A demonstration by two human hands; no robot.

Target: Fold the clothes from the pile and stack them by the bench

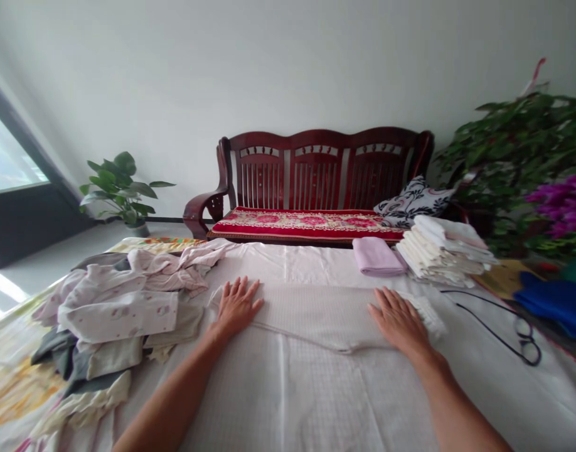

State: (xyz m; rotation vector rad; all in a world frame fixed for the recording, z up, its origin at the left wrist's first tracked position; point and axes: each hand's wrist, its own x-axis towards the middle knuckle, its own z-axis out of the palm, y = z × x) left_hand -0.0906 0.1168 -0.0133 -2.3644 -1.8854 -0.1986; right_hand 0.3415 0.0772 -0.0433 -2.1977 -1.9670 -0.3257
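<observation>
A pale ribbed garment [311,314], which looks like a pair of pants folded lengthwise, lies across the white sheet. Its right end is ruffled. My left hand [238,306] rests flat on the left end of it with fingers spread. Toward the right end my right hand [398,318] lies palm down, its fingers stretched out. Neither hand grips the cloth. Beyond the right hand sits a folded lilac cloth [378,256], beside a stack of folded white cloths [441,254].
Loose clothes [118,307] are heaped on the left. Black-framed glasses [523,339] lie at the right, near a blue cloth [556,304]. Behind the sheet [325,402] stands a dark red wooden bench [311,169] with a patterned cushion [415,201]. Potted plants [123,188] flank it.
</observation>
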